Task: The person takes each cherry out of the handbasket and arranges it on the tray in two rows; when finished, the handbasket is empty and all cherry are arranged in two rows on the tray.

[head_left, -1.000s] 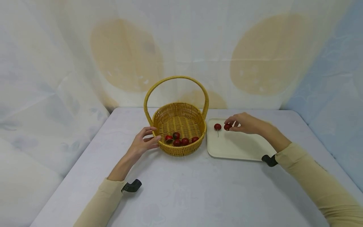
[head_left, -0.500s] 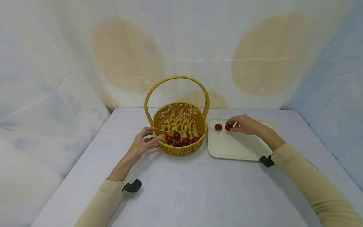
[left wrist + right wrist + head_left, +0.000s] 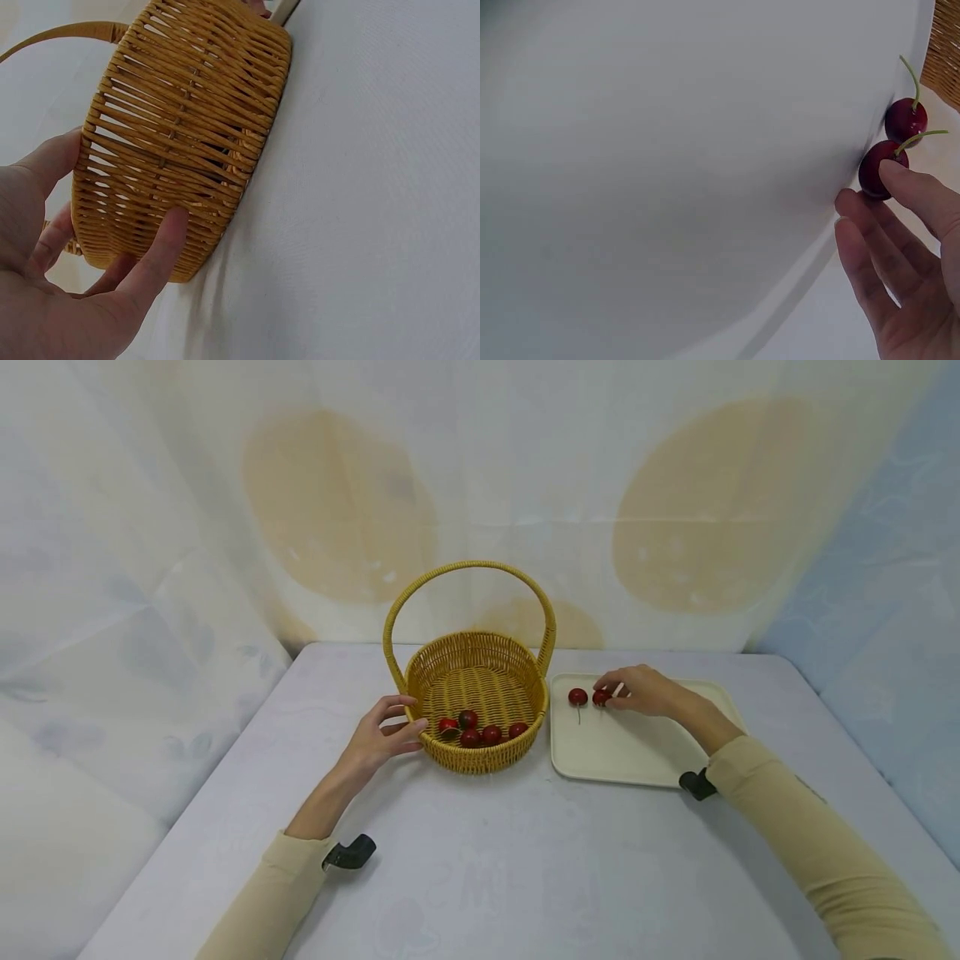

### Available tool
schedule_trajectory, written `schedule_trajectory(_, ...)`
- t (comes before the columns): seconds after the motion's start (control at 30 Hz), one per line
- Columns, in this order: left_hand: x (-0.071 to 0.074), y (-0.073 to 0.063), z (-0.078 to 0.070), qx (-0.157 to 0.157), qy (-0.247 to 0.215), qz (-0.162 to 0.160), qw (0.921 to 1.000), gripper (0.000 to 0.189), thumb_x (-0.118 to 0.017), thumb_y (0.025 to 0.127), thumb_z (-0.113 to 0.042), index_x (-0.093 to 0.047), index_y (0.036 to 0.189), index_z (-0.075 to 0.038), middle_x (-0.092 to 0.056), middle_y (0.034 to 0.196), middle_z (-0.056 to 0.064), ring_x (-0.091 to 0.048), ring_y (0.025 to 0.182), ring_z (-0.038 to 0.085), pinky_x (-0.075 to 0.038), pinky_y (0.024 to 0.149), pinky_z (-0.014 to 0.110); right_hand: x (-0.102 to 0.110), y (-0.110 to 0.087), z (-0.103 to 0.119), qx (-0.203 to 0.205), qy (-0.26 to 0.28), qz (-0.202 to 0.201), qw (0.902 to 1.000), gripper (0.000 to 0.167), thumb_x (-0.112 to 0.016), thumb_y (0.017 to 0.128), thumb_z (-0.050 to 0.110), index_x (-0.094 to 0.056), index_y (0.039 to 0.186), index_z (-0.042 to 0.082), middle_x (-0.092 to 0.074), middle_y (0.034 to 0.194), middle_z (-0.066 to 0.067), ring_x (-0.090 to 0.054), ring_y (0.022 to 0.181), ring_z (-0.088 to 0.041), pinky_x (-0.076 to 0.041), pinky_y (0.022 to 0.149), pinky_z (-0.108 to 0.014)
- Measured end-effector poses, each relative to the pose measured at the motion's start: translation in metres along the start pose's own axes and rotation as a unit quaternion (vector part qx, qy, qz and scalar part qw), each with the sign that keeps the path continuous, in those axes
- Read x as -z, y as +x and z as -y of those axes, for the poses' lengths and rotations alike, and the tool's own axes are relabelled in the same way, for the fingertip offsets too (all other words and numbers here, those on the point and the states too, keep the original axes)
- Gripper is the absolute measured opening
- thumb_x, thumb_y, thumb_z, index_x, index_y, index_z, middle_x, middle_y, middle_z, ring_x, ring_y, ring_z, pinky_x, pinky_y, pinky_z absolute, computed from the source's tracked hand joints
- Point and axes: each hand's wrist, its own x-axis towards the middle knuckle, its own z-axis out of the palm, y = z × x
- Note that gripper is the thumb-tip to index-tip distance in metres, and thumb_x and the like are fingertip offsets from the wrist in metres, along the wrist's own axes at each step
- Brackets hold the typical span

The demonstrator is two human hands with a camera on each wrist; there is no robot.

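Observation:
My right hand [image 3: 640,689] pinches a dark red cherry [image 3: 883,169] at the back left of the cream tray [image 3: 630,752]; in the right wrist view the thumb lies on the fruit beside its green stem. A second stemmed cherry [image 3: 577,697] lies just left of it on the tray. My left hand [image 3: 372,737] rests on the left side of the yellow wicker basket [image 3: 471,762]. Its fingers [image 3: 161,251] are spread against the woven outer wall, some at the rim. Several red cherries [image 3: 470,738] lie at the front inside the basket.
The basket's tall arched handle [image 3: 468,564] rises over its middle. Tray and basket stand side by side toward the back of the pale table [image 3: 480,860]. Printed cloth [image 3: 517,460] hangs behind and at both sides. A black fitting [image 3: 350,852] sits at each cuff.
The right hand has lowered slightly, staying at the same cherry, and its forearm has shifted a little left. The left hand and the basket have held still.

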Motion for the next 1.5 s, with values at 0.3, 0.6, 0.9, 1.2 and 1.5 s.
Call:
schedule_trajectory(0.3, 0.0, 0.0, 0.001, 0.002, -0.006, 0.005, 1.0, 0.063, -0.07, 0.092, -0.026, -0.038, 0.143, -0.009, -0.035, 0.147, 0.021, -0.055, 0.124, 0.036, -0.055, 0.096, 0.052, -0.005, 0.002, 0.003, -0.038, -0.027, -0.008, 0.9989, 0.032, -0.07, 0.09, 0.011, -0.066, 0.122, 0.008, -0.072, 0.11, -0.011, -0.071, 0.093, -0.027, -0.058, 0.084, -0.049)
schedule_trajectory(0.6, -0.001, -0.002, 0.0, -0.009, -0.003, 0.004, 0.9999, 0.066, -0.073, 0.089, -0.032, -0.039, 0.141, -0.008, -0.038, 0.144, 0.019, -0.057, 0.121, 0.034, -0.057, 0.095, 0.05, 0.0, 0.005, 0.011, -0.033, -0.041, 0.007, 0.9986, 0.03, -0.069, 0.089, 0.006, -0.066, 0.119, 0.007, -0.072, 0.107, -0.015, -0.072, 0.088, -0.027, -0.058, 0.065, -0.031)
schedule_trajectory(0.9, 0.0, -0.001, -0.001, -0.008, 0.003, 0.003, 1.0, 0.067, -0.072, 0.09, -0.033, -0.038, 0.142, -0.008, -0.037, 0.145, 0.019, -0.055, 0.124, 0.037, -0.057, 0.094, 0.049, 0.005, 0.008, 0.015, -0.053, -0.016, 0.038, 0.9977, 0.032, -0.068, 0.089, 0.002, -0.065, 0.12, 0.006, -0.071, 0.111, -0.016, -0.071, 0.079, -0.023, -0.055, 0.053, -0.025)
schedule_trajectory(1.2, -0.001, -0.001, -0.002, 0.004, -0.002, 0.004, 1.0, 0.067, -0.072, 0.09, -0.031, -0.038, 0.143, -0.009, -0.036, 0.146, 0.019, -0.053, 0.126, 0.038, -0.055, 0.096, 0.05, 0.004, 0.008, 0.012, -0.052, -0.023, 0.037, 0.9977, 0.032, -0.069, 0.089, 0.004, -0.064, 0.12, 0.008, -0.071, 0.111, -0.015, -0.07, 0.076, -0.021, -0.054, 0.054, -0.025)
schedule_trajectory(1.5, -0.001, -0.001, -0.003, 0.003, -0.001, 0.003, 1.0, 0.068, -0.073, 0.089, -0.032, -0.038, 0.142, -0.007, -0.036, 0.145, 0.02, -0.054, 0.124, 0.038, -0.054, 0.098, 0.053, 0.003, 0.005, 0.008, -0.05, -0.02, 0.031, 0.9981, 0.033, -0.07, 0.089, 0.006, -0.064, 0.121, 0.011, -0.071, 0.111, -0.013, -0.071, 0.081, -0.02, -0.055, 0.054, -0.024)
